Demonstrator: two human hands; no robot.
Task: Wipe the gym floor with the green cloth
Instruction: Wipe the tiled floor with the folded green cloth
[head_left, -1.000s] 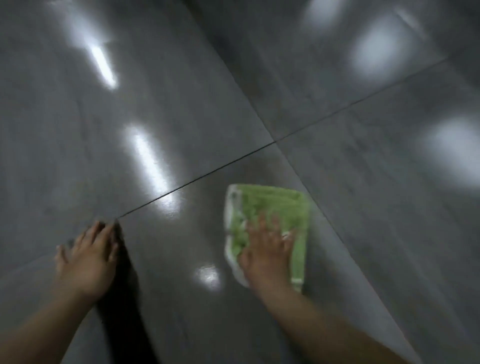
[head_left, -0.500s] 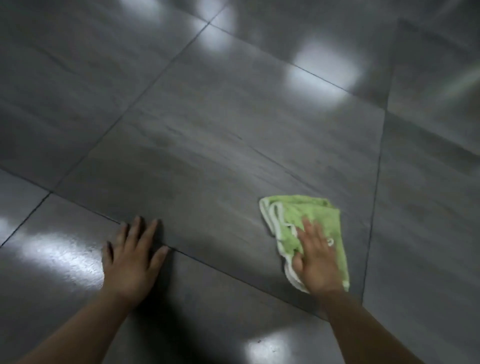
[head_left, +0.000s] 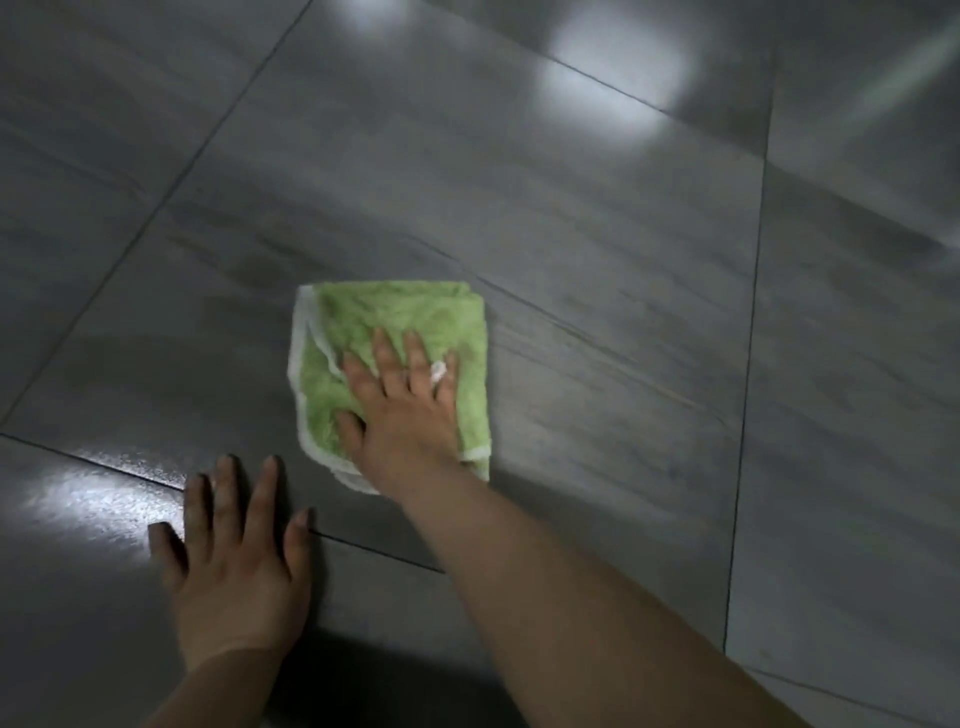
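Pressing flat, fingers spread, your right hand pins the folded, fluffy green cloth with white edging to the glossy grey tiled floor. Your left hand rests open, palm down, across a dark grout line nearby.

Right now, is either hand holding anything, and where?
Nothing is gripped. The right hand presses flat on the folded green cloth; the left hand rests on the grey tiled floor.
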